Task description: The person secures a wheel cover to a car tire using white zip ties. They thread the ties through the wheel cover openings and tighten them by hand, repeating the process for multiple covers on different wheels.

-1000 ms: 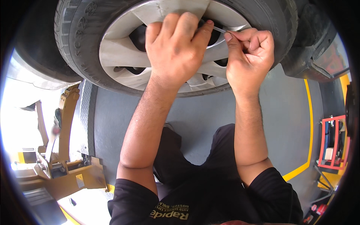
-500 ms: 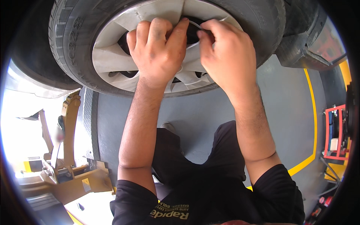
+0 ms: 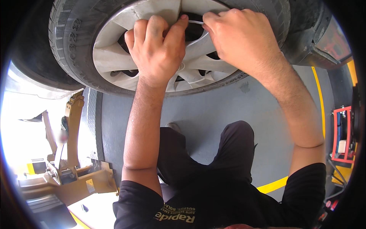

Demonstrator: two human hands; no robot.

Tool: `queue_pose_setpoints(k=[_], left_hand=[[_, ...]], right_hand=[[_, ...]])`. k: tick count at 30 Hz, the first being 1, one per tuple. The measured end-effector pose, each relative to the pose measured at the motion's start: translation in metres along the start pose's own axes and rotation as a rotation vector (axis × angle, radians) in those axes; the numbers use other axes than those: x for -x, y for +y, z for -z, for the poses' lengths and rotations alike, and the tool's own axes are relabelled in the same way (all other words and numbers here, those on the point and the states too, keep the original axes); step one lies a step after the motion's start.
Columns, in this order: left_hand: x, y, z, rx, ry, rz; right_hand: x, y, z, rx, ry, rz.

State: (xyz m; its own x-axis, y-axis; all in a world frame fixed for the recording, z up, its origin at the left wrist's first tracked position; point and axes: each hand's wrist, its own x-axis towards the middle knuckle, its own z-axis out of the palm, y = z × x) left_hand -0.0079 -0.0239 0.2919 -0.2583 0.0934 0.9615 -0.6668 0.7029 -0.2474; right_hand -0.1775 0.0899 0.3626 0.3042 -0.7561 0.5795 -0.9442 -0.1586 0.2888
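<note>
A silver spoked wheel cover [image 3: 110,61] sits inside a black tire [image 3: 74,42] at the top of the view. My left hand [image 3: 158,51] is closed over one spoke, its fingertips bent down out of sight. One digit tip lies beside the dark opening at the upper middle. Across that opening runs a thin white strip [image 3: 196,22], which looks like a cable tie. My right hand [image 3: 244,38] pinches the strip's right end between thumb and forefinger. The strip's left end goes under my left hand, where I cannot see it.
A tan lift arm [image 3: 72,129] stands at the left, beside a bright area. Black car bodywork [image 3: 320,42] borders the tire on the right. A yellow line [image 3: 320,103] crosses the grey floor [image 3: 202,110]. A red rack [image 3: 342,133] stands at the far right.
My right hand has moved right and slightly up, its elbow swinging outward. More of the white strip shows between the hands. My left hand keeps nearly the same place.
</note>
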Motion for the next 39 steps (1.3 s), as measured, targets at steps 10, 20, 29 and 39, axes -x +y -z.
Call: queue_pose_setpoints(k=[10,20,29,39], left_hand=[[-0.005,0.015,0.014,-0.049,-0.152,0.128],[-0.006,0.005,0.010,-0.006,-0.118,0.057],[-0.006,0.009,0.009,-0.035,-0.125,0.086],[0.007,0.004,0.021,0.093,-0.082,0.125]], right_hand=[[0.001,-0.019,-0.003,0.021,-0.032,-0.176],[0.007,-0.041,-0.019,-0.181,0.073,-0.371],[0.002,0.015,0.000,0.045,-0.021,0.175],[0.018,-0.003,-0.007,-0.065,0.015,-0.112]])
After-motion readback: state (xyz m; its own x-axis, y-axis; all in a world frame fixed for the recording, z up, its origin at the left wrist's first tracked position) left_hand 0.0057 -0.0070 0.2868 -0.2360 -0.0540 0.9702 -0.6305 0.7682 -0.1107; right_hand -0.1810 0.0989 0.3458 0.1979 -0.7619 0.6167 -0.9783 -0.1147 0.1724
